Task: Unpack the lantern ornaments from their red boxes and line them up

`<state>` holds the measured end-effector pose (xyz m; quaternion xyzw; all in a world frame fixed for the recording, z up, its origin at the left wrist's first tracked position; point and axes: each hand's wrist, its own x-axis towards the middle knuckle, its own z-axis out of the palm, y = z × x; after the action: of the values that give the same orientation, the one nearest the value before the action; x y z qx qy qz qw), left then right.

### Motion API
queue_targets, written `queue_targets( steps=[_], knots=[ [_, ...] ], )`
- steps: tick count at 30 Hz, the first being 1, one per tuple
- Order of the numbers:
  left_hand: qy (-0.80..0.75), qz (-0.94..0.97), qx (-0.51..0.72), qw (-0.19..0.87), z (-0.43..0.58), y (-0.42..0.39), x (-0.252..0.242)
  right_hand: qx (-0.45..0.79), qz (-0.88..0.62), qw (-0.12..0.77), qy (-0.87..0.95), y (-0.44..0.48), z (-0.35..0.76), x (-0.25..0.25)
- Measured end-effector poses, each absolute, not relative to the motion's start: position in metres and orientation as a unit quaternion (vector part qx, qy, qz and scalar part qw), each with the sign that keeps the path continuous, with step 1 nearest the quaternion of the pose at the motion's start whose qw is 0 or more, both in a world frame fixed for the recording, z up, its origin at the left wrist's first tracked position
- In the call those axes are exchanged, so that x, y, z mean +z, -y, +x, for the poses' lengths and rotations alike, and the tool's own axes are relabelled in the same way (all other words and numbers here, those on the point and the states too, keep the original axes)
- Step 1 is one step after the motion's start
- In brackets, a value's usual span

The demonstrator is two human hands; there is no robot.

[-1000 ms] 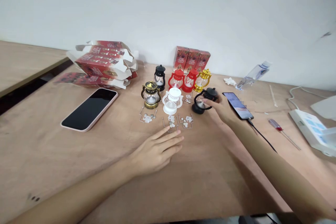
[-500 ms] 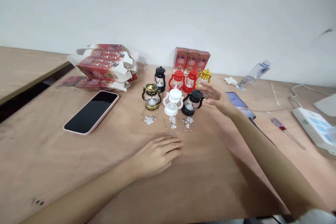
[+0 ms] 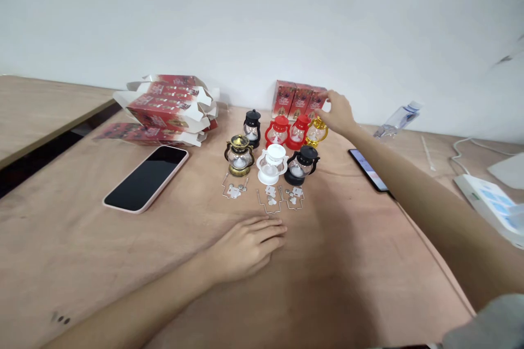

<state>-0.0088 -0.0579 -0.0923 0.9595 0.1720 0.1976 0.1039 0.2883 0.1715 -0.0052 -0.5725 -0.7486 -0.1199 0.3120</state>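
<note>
My left hand lies flat on the wooden table, palm down and holding nothing. Just beyond it are thin bent wire handles and small white and silver pieces. My right hand reaches to the rightmost red box, thumb and fingers apart at its right edge; a firm grip does not show. Below that hand stands a gold lantern, partly covered. Beside it are two red lanterns. Nearer stand a white lantern, a black lantern and a bronze lantern.
Another black lantern stands at the back left. Opened red cartons are piled against the wall. A pink-cased phone lies at left; a second phone, a plastic bottle and a white power strip are at right.
My right hand has moved up and away from the black lantern, past the gold lantern, to the rightmost red box. My left hand stays flat. The view has shifted slightly.
</note>
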Motion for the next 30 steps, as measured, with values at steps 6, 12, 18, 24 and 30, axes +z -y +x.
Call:
queue_targets(
  steps=[6,12,18,24,30],
  knots=[
    [-0.176,0.960,0.194,0.104,-0.008,0.058,-0.093,-0.116,-0.598,0.135,0.782,-0.223,0.245,0.021],
    [-0.172,0.960,0.201,0.090,-0.009,0.059,-0.096,-0.060,-0.612,0.068,0.786,-0.256,0.227,0.022],
    [-0.180,0.958,0.198,0.102,-0.009,0.059,-0.099,-0.076,-0.643,0.057,0.760,-0.264,0.225,0.020],
    [-0.178,0.957,0.197,0.119,-0.009,0.059,-0.094,-0.160,-0.595,0.093,0.782,-0.258,0.225,0.017],
    [-0.180,0.955,0.201,0.125,-0.010,0.059,-0.091,-0.119,-0.560,0.121,0.811,-0.233,0.219,0.025]
  ],
)
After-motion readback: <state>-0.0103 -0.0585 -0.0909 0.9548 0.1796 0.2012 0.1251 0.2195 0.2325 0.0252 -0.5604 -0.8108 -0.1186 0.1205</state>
